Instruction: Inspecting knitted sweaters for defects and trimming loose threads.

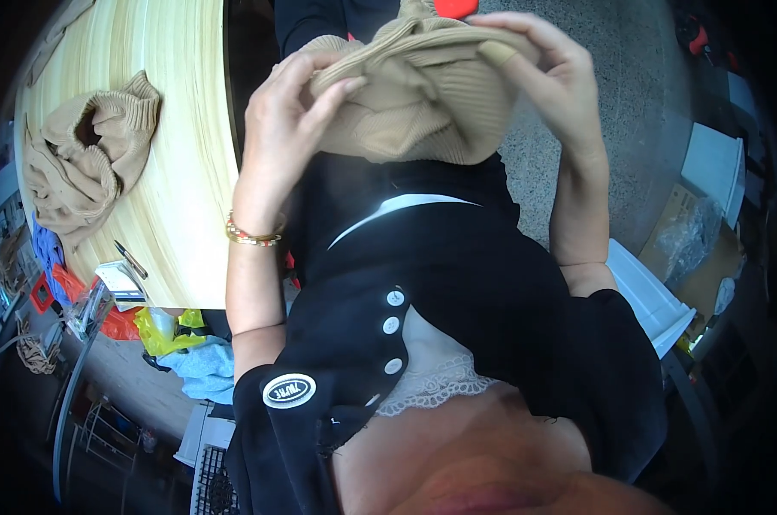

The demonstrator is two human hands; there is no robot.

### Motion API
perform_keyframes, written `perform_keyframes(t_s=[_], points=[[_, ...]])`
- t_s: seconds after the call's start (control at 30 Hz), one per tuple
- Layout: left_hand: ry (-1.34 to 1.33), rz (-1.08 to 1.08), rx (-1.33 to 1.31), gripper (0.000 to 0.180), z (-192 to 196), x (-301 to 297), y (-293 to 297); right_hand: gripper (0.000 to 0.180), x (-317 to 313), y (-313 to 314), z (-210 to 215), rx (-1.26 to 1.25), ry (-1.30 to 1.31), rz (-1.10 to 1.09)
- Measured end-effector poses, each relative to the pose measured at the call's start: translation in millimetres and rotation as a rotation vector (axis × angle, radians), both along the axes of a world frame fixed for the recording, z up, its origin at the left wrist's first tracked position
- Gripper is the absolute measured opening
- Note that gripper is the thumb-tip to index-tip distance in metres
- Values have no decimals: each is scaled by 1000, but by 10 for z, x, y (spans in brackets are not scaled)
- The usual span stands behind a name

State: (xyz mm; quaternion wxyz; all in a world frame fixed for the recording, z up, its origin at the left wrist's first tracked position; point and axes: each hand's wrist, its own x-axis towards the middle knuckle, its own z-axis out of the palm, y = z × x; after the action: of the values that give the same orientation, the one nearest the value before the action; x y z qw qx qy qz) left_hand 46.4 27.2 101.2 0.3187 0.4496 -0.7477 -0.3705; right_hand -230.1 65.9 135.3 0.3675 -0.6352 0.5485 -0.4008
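A tan ribbed knit garment [440,112] is stretched between my two hands above my lap. My left hand [290,116] grips its folded edge, thumb on the near side and fingers behind. On the opposite side my right hand [556,73] pinches the same edge; a tan cover wraps its thumb. The cloth hangs down in loose folds, and its far part runs out of the picture at the top. A red object [455,8], cut off by the upper border, shows just beyond the garment. What it is I cannot tell.
To my left stands a pale wood-grain table [191,172] bearing another tan knit garment [84,163], a pen [132,259] and a small pad [120,283]. Yellow bag [161,332] and light blue cloth [206,369] lie below its near edge. White bin [650,296] and cardboard with clear plastic [693,236] sit right.
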Motion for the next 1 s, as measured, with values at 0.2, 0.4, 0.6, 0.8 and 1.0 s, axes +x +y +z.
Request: perform_keyframes(t_s=[0.2,0.4,0.6,0.8,1.0], points=[[362,5,523,20,85,294,28,29,-67,-19,174,19,-408,-211],[588,12,596,16,301,150,120,22,211,-234,197,-522,-787,71],[705,-12,590,16,341,-35,109,32,132,-3,513,-640,263,441],[789,15,610,15,336,-208,195,21,505,225,162,-576,470,574],[657,80,294,17,291,-284,325,22,554,40,181,-804,325,298]])
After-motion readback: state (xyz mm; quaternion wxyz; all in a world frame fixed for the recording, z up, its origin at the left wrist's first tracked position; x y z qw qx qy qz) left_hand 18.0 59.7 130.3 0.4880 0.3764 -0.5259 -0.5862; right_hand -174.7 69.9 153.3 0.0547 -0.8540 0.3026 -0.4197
